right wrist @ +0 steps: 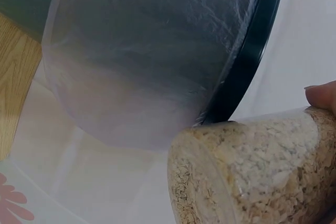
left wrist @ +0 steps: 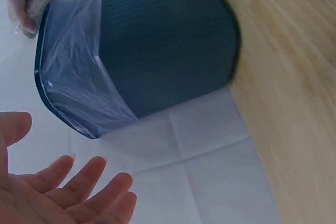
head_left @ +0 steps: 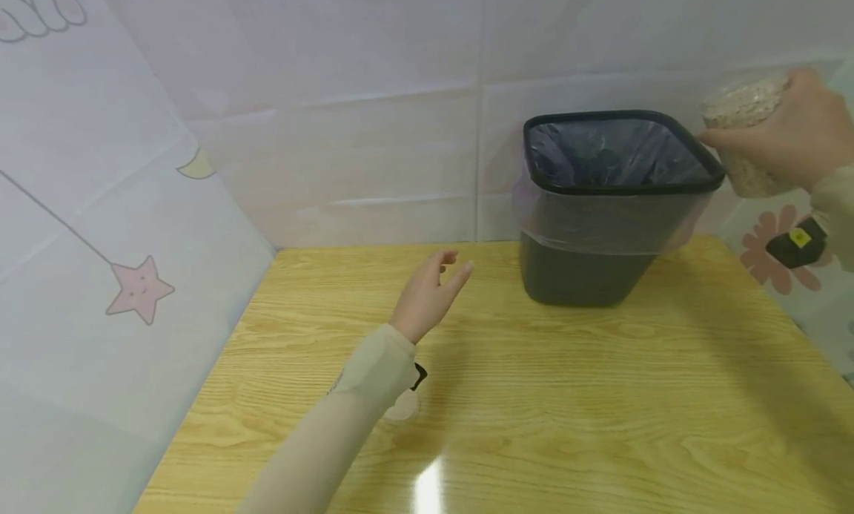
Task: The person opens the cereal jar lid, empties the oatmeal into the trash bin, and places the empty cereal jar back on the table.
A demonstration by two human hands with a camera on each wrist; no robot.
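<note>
Flake-filled jar (head_left: pixel 747 104) partly behind right hand (head_left: pixel 797 132)

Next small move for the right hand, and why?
I'd probably ease the clear container of flakes slightly away from the bin rim before moving it anywhere else. The right hand holds it just outside that rim, so close that I can't tell whether they touch, and the thin liner folded over the rim could snag.

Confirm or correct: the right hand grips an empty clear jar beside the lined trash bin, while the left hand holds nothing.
The clear jar is not empty: the right wrist view shows pale flakes inside. The right hand grips it beside the lined trash bin, and the left hand holds nothing.
</note>
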